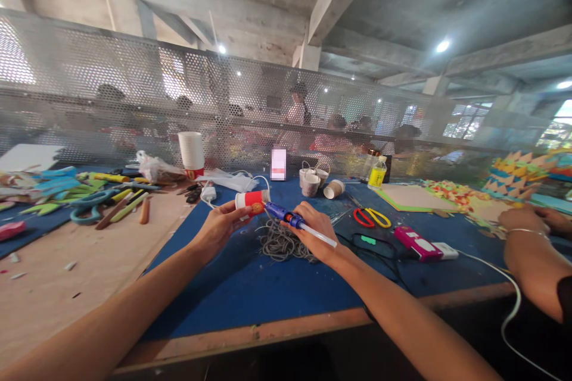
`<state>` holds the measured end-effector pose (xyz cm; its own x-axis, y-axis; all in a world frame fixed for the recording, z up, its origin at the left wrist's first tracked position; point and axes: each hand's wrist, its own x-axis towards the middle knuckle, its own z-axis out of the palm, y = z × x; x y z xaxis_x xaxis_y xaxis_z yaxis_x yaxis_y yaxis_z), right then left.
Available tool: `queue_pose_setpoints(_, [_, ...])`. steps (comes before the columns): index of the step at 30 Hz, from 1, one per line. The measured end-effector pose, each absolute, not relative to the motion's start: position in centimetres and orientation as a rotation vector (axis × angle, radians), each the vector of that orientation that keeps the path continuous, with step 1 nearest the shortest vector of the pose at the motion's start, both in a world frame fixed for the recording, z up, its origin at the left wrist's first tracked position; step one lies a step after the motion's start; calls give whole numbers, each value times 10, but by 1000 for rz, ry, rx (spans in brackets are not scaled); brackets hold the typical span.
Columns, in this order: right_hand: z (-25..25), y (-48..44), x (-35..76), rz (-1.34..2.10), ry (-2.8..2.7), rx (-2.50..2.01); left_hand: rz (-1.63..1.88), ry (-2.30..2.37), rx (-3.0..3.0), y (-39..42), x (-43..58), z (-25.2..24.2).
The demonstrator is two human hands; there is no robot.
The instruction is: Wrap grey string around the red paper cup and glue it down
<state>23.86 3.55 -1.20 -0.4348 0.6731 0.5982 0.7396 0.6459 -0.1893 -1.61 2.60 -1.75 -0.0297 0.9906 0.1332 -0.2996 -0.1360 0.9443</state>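
Observation:
My left hand [224, 219] grips a red and white paper cup [251, 202], tipped on its side with one end pointing right. Closed around a blue hot glue gun [281, 213] is my right hand [316, 227]; a clear glue stick [318, 236] juts from the gun's back end. The gun's nozzle is at the cup's right end, where a greyish band shows; whether they touch I cannot tell. Below both hands lies a loose heap of grey cord [283, 242] on the blue table mat [214, 292].
Small cord-wrapped cups [310, 183] stand behind my hands. Scissors [372, 218], a magenta power box [417, 244] and a yellow-labelled bottle [378, 173] are to the right. Stacked paper cups [191, 153] and tools [127, 205] are left. Another person's hands [527, 223] work at far right.

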Motion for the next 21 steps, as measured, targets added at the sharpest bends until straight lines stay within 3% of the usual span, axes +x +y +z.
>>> queue_pose_setpoints(21, [-13,36,239,-171,-2225,-1110,1457,878,1061,31,-20,-22])
